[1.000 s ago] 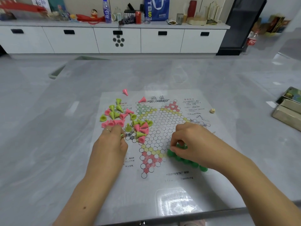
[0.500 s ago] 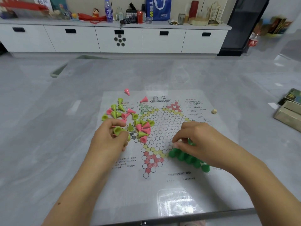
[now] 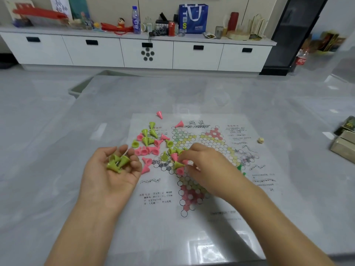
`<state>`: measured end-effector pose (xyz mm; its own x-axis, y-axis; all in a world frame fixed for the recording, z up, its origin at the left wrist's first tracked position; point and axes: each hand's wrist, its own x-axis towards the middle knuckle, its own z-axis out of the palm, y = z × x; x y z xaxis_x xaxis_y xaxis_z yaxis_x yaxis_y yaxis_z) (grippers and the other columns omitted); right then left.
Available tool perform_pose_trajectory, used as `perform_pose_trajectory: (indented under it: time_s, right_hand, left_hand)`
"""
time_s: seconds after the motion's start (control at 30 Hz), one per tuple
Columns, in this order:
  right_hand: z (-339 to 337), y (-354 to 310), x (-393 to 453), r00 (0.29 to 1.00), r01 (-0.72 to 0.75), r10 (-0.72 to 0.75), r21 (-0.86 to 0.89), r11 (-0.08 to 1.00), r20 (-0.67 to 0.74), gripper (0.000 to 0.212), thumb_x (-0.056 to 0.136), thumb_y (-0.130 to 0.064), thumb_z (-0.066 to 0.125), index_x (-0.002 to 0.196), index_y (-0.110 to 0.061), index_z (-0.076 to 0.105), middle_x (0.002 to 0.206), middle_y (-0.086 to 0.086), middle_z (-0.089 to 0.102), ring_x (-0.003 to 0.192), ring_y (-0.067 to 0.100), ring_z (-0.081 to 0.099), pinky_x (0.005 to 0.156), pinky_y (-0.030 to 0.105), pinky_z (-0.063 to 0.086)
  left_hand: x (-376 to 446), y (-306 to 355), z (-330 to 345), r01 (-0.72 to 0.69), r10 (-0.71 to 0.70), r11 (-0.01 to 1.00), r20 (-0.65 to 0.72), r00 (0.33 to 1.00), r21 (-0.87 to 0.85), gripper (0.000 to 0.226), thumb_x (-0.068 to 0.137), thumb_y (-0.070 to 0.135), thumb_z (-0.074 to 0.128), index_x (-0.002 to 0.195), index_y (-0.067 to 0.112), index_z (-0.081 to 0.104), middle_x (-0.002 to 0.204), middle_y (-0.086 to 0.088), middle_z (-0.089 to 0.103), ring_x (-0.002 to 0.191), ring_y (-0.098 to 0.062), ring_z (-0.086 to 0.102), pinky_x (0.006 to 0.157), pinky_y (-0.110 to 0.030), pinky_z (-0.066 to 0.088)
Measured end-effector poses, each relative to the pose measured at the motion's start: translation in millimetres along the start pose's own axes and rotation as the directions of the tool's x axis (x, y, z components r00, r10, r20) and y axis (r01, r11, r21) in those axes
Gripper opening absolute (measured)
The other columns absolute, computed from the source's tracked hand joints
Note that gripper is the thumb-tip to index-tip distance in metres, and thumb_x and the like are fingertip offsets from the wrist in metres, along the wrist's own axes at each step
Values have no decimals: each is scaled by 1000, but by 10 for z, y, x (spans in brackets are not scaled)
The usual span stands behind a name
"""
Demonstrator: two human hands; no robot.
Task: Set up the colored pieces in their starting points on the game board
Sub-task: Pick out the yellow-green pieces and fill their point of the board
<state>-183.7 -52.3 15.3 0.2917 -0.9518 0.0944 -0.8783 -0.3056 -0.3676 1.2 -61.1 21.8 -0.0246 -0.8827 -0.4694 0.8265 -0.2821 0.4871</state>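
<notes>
A paper game board (image 3: 221, 189) with a star of hexagonal cells lies flat on the grey table. Loose pink and yellow-green cone pieces (image 3: 148, 141) are scattered over its left part. My left hand (image 3: 111, 175) is turned palm up beside the board's left edge and cradles a few yellow-green cones (image 3: 118, 163). My right hand (image 3: 207, 169) reaches across the board's middle, its fingertips pinching at a yellow-green cone (image 3: 178, 165) among the pink ones. Dark green pieces (image 3: 240, 167) peek out behind my right wrist, mostly hidden.
A small cream die (image 3: 260, 140) lies on the board's right margin. Boxes (image 3: 343, 143) sit at the table's right edge. A pink cone (image 3: 159, 114) lies at the board's top edge. White cabinets (image 3: 148, 52) with clutter stand beyond.
My left hand lifted off the pile and turned palm up with yellow-green cones in it. My right hand left the dark green pieces and moved left to the scattered cones.
</notes>
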Motion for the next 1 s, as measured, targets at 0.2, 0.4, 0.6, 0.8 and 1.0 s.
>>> perform_pose_trajectory:
  time_s: [0.2,0.4,0.6,0.8,1.0]
  right_hand:
    - [318,-164,175,998,-44,39,-131,990,-39,24,89,-15,46,110,-16,56,108,3,53,100,24,48,67,28,37]
    - [241,-363,260,961,91,-35,192,977,-276,13,84,-19,59,95,-20,65,86,-15,58,79,-2,45,75,10,34]
    - [99,-572,226,976,145,-10,608,781,-219,19,80,-22,62,98,-29,64,91,-12,68,80,-2,59,71,11,44]
    - [-2,-113,313,920,-210,314,381,900,-235,25,91,-15,48,112,-25,58,112,-6,59,90,0,55,72,5,42]
    - [394,-99,450,937,-345,348,69,936,-26,37,88,-31,51,124,-21,52,121,8,49,109,28,49,98,34,39]
  left_hand:
    - [44,-27,-47,152,-152,988,-11,988,34,27,88,18,43,89,-3,59,82,-15,59,81,-24,58,64,-37,56]
    - [97,-30,-60,246,-245,969,15,969,-16,36,93,18,33,106,-6,57,99,-23,61,97,-33,58,80,-40,54]
    - [111,-77,-79,331,-322,940,116,940,-75,36,92,13,31,106,-7,58,94,-24,66,90,-28,61,63,-28,55]
    - [75,-36,-84,257,-257,966,-6,966,7,26,89,13,35,76,3,55,56,-11,57,33,-13,42,33,-12,32]
    - [62,13,-80,232,-229,972,67,971,-47,37,95,15,31,103,-10,57,97,-26,66,87,-36,63,69,-41,55]
